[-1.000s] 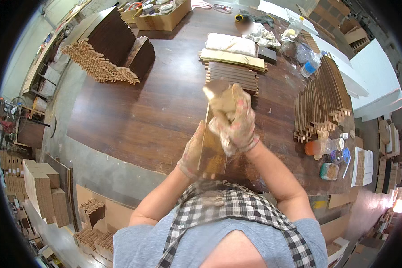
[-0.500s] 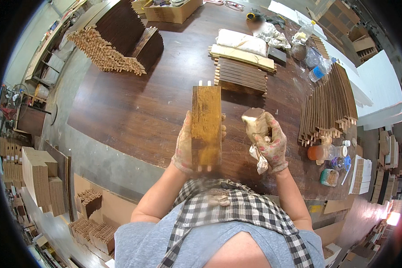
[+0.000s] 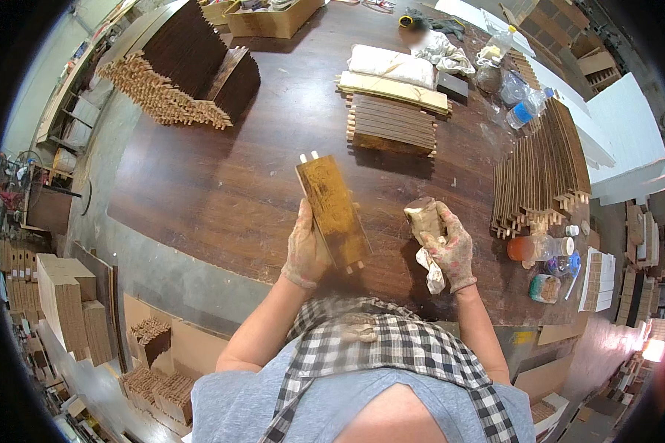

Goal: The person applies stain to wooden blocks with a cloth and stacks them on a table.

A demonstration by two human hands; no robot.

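Observation:
A stained brown wooden board with light dowel pins at both ends is held up over the table by my left hand, gloved, its fingers wrapped round the long edges. The board tilts, its top leaning left, and its face is patchy yellow-brown. In my gloved right hand is a crumpled, stained rag, one pale end of it hanging below the fingers. Rag and board are apart. Beyond them a short stack of dowelled boards lies on the table.
The brown table carries a tall stack of dark dowelled boards at far left and a leaning row of boards at right. Bottles and jars stand near its right edge. A cardboard box sits at the back.
The board has turned from upright to slanted, its top end swinging left and down. My right hand with the rag has dropped slightly toward me. The view has shifted a little.

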